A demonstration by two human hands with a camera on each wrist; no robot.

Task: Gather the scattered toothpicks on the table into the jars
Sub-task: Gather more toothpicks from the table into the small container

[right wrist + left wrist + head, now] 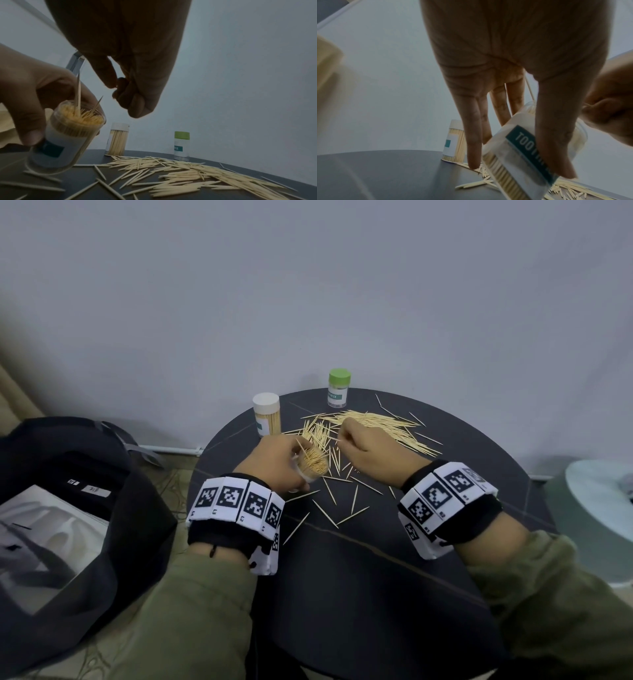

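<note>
left hand (274, 460) grips open jar (65, 138), tilted, packed with toothpicks (few sticking out). right hand (363, 450) curled beside jar mouth, cannot tell if pinching anything. loose toothpicks (376, 426) scattered on table (376, 577); two capped jars (267, 414) at far edge.
</note>
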